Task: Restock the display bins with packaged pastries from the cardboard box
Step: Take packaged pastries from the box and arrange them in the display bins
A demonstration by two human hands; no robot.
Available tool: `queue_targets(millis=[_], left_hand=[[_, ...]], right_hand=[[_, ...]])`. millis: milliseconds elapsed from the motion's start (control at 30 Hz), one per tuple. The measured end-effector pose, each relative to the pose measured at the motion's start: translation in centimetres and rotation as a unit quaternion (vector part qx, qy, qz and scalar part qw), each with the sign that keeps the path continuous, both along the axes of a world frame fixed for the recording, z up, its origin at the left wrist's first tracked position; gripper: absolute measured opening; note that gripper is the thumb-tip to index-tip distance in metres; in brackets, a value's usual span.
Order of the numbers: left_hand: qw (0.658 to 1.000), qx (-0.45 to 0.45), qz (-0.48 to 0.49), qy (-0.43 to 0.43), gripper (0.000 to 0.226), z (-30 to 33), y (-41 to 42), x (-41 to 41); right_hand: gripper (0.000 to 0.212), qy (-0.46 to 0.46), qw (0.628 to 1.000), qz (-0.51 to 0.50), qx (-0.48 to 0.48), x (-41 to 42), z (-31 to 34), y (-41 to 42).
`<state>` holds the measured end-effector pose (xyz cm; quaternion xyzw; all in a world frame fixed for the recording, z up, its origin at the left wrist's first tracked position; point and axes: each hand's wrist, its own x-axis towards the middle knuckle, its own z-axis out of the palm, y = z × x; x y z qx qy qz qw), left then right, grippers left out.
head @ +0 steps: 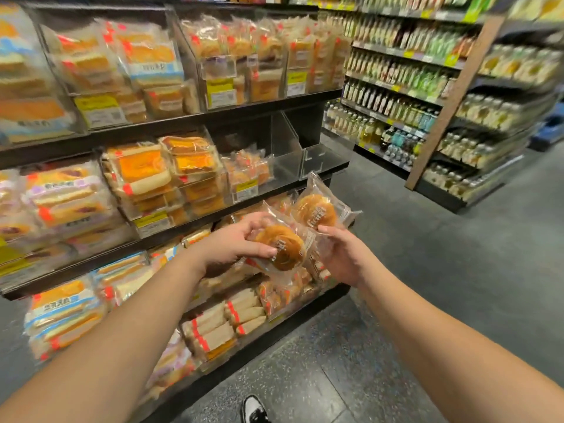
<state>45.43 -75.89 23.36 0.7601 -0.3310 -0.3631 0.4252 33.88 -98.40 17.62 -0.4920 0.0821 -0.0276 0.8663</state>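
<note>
We see even, bright store light with only soft shadows under the shelves (171, 123) — glare streaks the clear wrappers (146, 56). Wide-angle bending curves the aisle at the edges, and motion blur smears the far bottles (396, 96) and left packs — the forearms stay fairly sharp.

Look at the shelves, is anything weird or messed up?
Nothing is spilled or broken. One thing stands out: the clear bin at the right end of the middle shelf looks empty beside full ones. The left hand and right hand hold wrapped buns.
</note>
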Motion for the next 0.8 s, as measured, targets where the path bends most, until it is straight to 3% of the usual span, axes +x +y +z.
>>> queue_targets(millis=[133, 233, 400, 533, 600, 667, 733, 800], left_hand=[[0.999, -0.028, -0.004, 0.043, 0.072, 0.3, -2.4, 6.1], [1.0, -0.007, -0.004, 0.004, 0.079, 1.0, -3.7, 10.1], [0.998, 0.04, -0.013, -0.046, 0.078, 1.6, -5.1, 15.7], [0.993, 0.078, -0.036, -0.08, 0.081, 2.1, -5.5, 18.6], [0.986, 0.102, -0.063, -0.113, 0.065, 2.5, -5.8, 19.9], [0.977, 0.127, -0.094, -0.141, 0.045, 3.3, -6.3, 20.8], [0.963, 0.159, -0.124, -0.179, 0.044, 4.0, -7.0, 21.5], [0.949, 0.189, -0.144, -0.208, 0.052, 4.6, -7.9, 22.1]], right_hand=[[0.054, -0.005, 0.999, 0.013, -0.034, 6.0, 0.3, -1.3], [0.053, 0.0, 0.999, 0.029, -0.041, 10.2, 0.6, -2.0], [0.09, 0.047, 0.997, 0.011, -0.066, 14.5, 0.9, -3.6], [0.093, 0.018, 0.991, 0.03, -0.128, 16.7, 3.0, -6.7], [0.093, 0.022, 0.973, 0.018, -0.231, 18.3, 5.2, -8.8], [0.079, 0.023, 0.907, 0.052, -0.417, 20.3, 8.1, -10.2], [0.07, 0.033, 0.767, 0.15, -0.623, 22.7, 10.9, -10.5], [0.072, 0.064, 0.616, 0.24, -0.747, 25.3, 12.6, -9.7]])
